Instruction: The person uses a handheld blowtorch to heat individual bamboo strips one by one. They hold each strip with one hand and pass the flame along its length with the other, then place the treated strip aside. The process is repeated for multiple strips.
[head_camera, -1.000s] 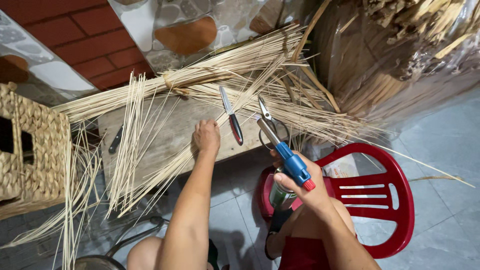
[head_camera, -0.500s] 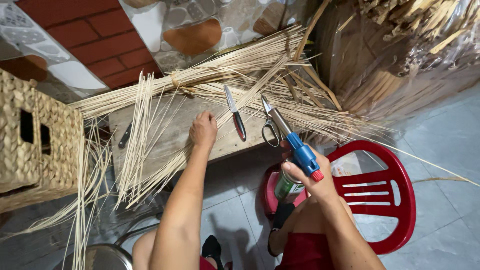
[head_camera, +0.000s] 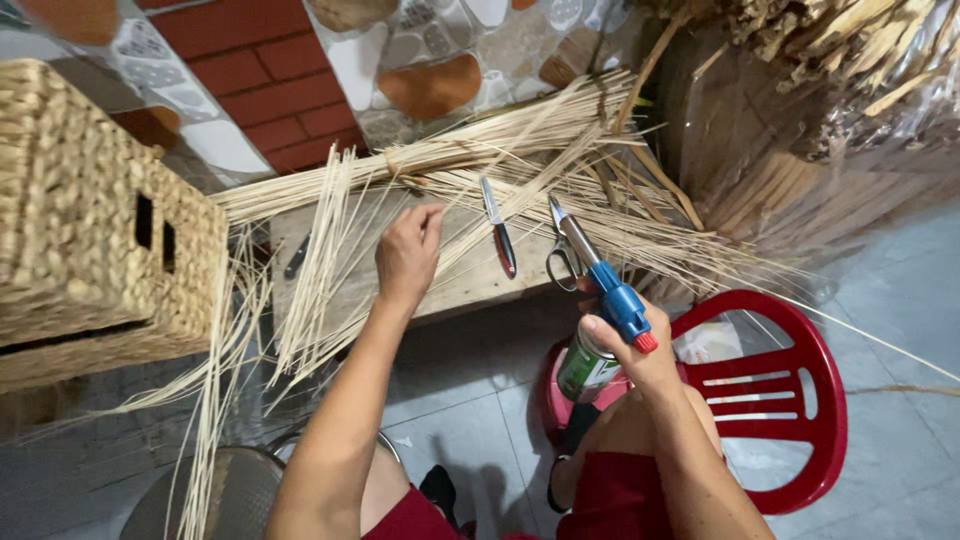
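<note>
Left hand (head_camera: 408, 252) rested fingers-down on the pale split reed strips (head_camera: 330, 250) fanned toward me across the wooden surface (head_camera: 470, 285). Right hand (head_camera: 640, 355) gripped the blue-headed gas torch canister (head_camera: 600, 330), nozzle angled up-left, just right of them.

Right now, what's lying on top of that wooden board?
On the wooden board lie pale reed strips, a knife and scissors. The left hand presses on the strips. Whatever lies beneath the strips is covered.
</note>
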